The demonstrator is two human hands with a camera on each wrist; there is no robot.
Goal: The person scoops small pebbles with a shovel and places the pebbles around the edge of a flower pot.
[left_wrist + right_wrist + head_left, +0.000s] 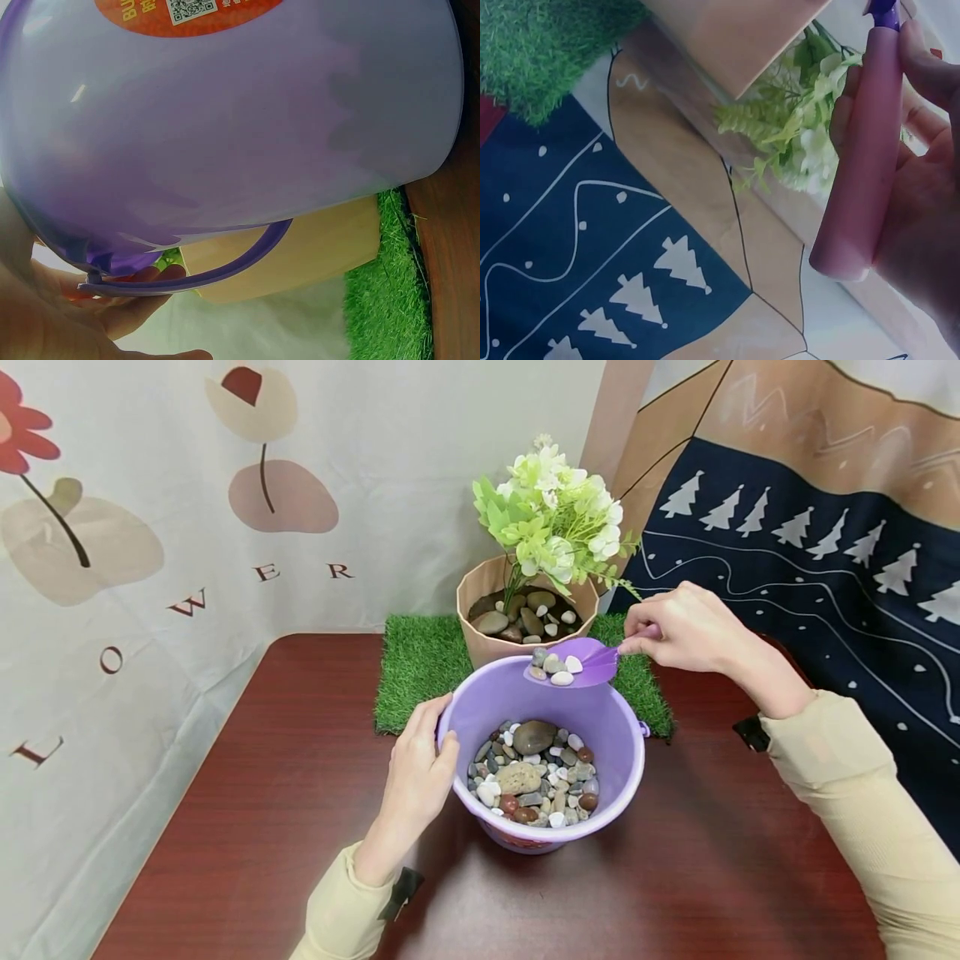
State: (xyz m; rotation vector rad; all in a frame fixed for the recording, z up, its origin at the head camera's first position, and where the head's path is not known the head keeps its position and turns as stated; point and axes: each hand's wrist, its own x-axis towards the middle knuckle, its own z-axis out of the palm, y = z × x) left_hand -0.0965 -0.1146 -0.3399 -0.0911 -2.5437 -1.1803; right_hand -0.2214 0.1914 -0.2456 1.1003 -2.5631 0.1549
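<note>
A purple bucket (632,768) stands on the table with many pebbles (558,772) and some larger stones inside. My left hand (416,768) holds the bucket by the left of its rim. In the left wrist view, fingers lie beside the curved bucket handle (247,259). My right hand (686,627) grips a purple scoop (596,664) by its pink handle (866,165). Several small white, grey and tan stones (555,666) lie in the scoop's blade. That blade is level, over the bucket's far rim and in front of the planter (491,647).
White-and-green artificial flowers (558,518) rise from the planter, which has stones around the stems. It sits on a green turf mat (420,672) at the back of the dark red table (300,793). Printed cloths (360,485) hang behind and to the right.
</note>
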